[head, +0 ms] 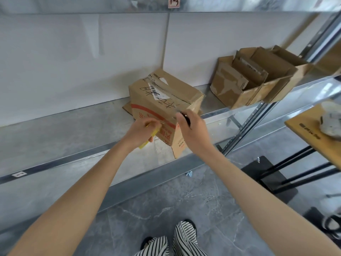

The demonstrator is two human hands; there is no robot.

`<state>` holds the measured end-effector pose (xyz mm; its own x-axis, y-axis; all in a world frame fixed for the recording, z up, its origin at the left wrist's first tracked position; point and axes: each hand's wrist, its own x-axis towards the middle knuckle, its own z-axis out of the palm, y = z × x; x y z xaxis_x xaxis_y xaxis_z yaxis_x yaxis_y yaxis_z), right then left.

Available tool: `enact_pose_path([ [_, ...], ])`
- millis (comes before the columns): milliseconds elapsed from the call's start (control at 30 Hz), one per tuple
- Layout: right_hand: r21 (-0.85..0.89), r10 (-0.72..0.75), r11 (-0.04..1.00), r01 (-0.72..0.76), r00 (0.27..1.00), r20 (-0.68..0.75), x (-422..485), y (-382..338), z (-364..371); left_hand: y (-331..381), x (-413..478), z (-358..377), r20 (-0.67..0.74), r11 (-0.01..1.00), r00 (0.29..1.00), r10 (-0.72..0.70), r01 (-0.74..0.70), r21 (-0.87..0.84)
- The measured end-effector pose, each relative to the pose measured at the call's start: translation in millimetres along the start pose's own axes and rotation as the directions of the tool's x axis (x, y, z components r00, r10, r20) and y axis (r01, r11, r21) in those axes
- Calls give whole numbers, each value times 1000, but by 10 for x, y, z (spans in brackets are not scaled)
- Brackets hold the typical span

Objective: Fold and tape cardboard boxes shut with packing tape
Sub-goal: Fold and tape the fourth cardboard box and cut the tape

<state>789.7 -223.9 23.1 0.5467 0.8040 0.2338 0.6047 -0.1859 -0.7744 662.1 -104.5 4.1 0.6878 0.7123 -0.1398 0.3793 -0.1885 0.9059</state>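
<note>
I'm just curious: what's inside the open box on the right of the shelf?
Several flat cardboard pieces stand on edge inside the open box, leaning together. Its bottom, and anything under them, is covered.

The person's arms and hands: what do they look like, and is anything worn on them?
Both the left arm and the right arm are bare, with no sleeves in view. The left hand and the right hand carry no gloves, and no watch or ring shows.
</note>
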Motion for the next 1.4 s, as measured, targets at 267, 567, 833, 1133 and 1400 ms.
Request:
enact_pose_path([
  [267,118,215,965,-233,965,147,-351,133,259,30,-94,-94,70,997,996,-52,55,-49],
  [567,116,274,944,-310,928,253,-353,152,342,82,-161,-224,178,992,979,-103,113,-48],
  [833,140,285,922,-361,878,384,-328,159,296,64,-167,-265,166,989,978,-129,139,-48],
  [1133,202,274,901,-384,864,421,-244,91,351,62,-147,-287,185,982,970,-158,174,-73],
  [1400,195,256,917,-348,889,380,-191,66,399,34,-127,-295,174,992,977,-124,127,-6],
])
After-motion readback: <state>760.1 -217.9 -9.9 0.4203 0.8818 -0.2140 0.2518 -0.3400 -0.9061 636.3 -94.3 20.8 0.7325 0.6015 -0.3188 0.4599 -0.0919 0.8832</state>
